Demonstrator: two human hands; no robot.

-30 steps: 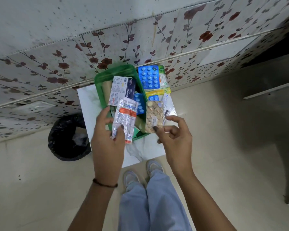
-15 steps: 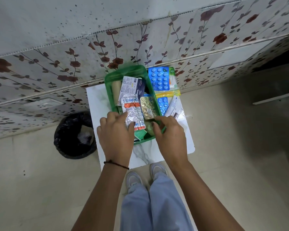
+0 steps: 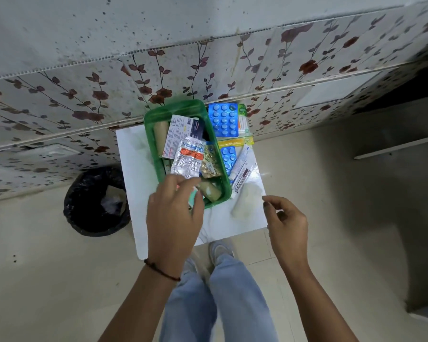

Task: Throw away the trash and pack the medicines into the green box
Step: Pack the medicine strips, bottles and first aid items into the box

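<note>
The green box (image 3: 150, 134) stands on a small white table (image 3: 134, 169). Inside it lie a silver blister strip with an orange band (image 3: 187, 160), a gold pill strip (image 3: 210, 164), a white medicine carton (image 3: 181, 130) and beige rolls (image 3: 160, 137). My left hand (image 3: 174, 218) hovers over the box's near end, fingers apart, holding nothing. My right hand (image 3: 286, 220) is off the table's right edge, fingers loosely curled and empty. Right of the box lie blue blister packs (image 3: 223, 119), a white ointment tube (image 3: 242, 174) and a white wad (image 3: 245, 201).
A bin lined with a black bag (image 3: 97, 201) stands on the floor left of the table, some scraps inside. A floral-tiled wall (image 3: 208, 65) runs right behind the table. My legs and shoes (image 3: 218, 250) are under the table's near edge.
Both hands let go of the silver and gold strips, which now lie in the green box. The right hand drew back to the right; the left hand pulled back slightly.
</note>
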